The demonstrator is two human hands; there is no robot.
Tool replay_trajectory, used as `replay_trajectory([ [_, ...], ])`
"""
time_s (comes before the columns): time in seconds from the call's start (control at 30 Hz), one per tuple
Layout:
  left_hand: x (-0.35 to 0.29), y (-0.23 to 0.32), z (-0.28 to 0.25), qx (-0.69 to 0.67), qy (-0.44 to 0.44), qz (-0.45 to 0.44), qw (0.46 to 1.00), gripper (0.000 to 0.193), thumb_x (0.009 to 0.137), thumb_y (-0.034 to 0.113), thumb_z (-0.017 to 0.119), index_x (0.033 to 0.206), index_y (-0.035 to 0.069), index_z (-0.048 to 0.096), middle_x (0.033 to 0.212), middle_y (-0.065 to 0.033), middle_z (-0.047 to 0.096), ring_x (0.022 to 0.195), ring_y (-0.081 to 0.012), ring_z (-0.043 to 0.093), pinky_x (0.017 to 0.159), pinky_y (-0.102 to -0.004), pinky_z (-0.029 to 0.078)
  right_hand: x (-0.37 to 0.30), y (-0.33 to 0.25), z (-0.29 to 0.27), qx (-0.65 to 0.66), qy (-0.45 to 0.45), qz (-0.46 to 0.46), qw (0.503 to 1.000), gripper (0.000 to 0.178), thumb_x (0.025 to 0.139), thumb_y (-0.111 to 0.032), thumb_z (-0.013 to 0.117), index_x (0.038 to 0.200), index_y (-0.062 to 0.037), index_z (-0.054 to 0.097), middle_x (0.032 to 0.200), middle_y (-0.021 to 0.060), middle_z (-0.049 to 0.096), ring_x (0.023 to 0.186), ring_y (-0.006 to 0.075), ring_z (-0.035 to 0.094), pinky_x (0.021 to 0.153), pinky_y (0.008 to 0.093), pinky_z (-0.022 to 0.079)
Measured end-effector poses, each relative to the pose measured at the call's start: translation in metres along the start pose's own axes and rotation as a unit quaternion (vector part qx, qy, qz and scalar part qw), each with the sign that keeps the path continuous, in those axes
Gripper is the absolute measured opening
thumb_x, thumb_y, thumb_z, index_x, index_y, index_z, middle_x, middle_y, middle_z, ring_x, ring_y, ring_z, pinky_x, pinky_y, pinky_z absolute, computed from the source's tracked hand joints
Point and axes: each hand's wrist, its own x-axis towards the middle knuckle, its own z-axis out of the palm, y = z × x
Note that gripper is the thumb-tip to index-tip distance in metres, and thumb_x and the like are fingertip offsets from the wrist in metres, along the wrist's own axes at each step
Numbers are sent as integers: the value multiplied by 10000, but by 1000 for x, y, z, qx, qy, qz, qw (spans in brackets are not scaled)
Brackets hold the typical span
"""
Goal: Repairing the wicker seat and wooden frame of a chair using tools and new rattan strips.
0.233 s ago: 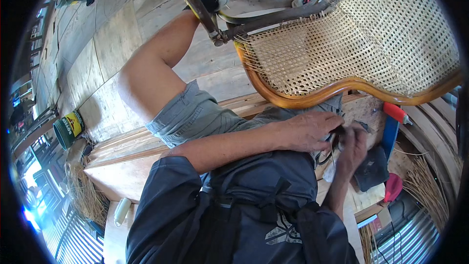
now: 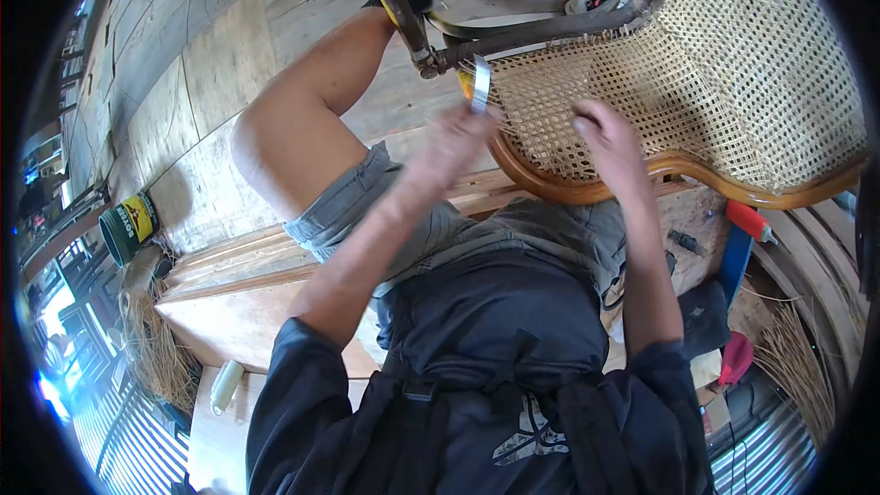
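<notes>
A cane chair with a woven seat and an orange-brown bent frame lies tipped across my lap. My left hand, blurred by motion, is closed at the seat's left edge. From it a shiny flat metal blade points up, near loose cane ends at the frame's corner; its handle is hidden in my fingers. My right hand is over the front part of the weave, fingers curled in and thumb against them. Whatever it may hold is hidden.
At right lie a red bottle, a small dark tool, a dark pouch and cane strips. On the left are a green tub, a cane bundle and a pale cylinder. Dark chair tubing crosses beyond the seat.
Both hands have left my lap at the right and risen to the chair seat. They have moved apart, the left one going leftward. The metal blade now shows above my left hand.
</notes>
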Motion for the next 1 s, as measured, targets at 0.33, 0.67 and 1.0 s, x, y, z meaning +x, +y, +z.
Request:
replay_trajectory([
  [0.33, 18, 54, -62, 184, -80, 4, 980, 417, 962, 430, 473, 930, 38, 613, 658, 2, 454, 545, -76, 480, 468, -249, 394, 34, 2, 32, -6, -171, 53, 984, 175, 902, -133, 599, 1024, -15, 641, 828, 100, 670, 692, 161, 629, 662, 304, 513],
  [0.67, 97, 39, -11, 577, -324, 182, 727, 324, 892, 291, 470, 940, 26, 650, 902, -176, 658, 878, -361, 621, 773, -453, 478, -2, 2, 7, 162, 7, 161, 973, 220, 918, -175, 588, 966, 33, 640, 620, 9, 535, 498, 77, 520, 451, 241, 424],
  [1.0, 87, 49, 39, 657, -327, 181, 655, 241, 807, 156, 568, 967, 50, 714, 976, -146, 698, 932, -281, 679, 764, -407, 525, -33, 1, 19, -50, 10, 256, 965, 283, 857, -229, 579, 939, 31, 656, 687, 158, 644, 644, 213, 646, 619, 347, 486],
])
